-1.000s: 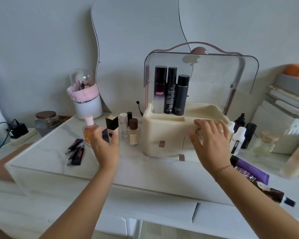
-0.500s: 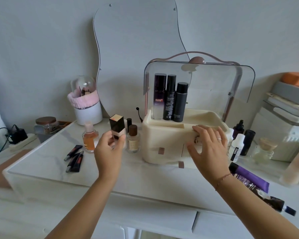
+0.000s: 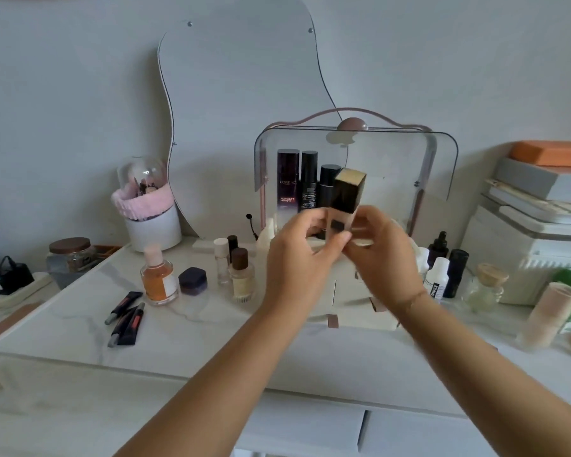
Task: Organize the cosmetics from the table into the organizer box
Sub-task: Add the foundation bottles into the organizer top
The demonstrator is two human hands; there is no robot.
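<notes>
Foundation bottle is held up by both hands, a little tilted, with its black cap above the fingers and its beige body between them. The body is pinched from one side by the left hand, and the right hand is curled on it from the other side, so both are clamped on the same bottle. Probably two hands are used so that it can be turned upright before it is set down. Directly behind the grip stands the organizer box with its clear lid lifted. Three dark bottles are already placed upright inside, just behind the cap. Left of the grip, small bottles are waiting on the table.
</notes>
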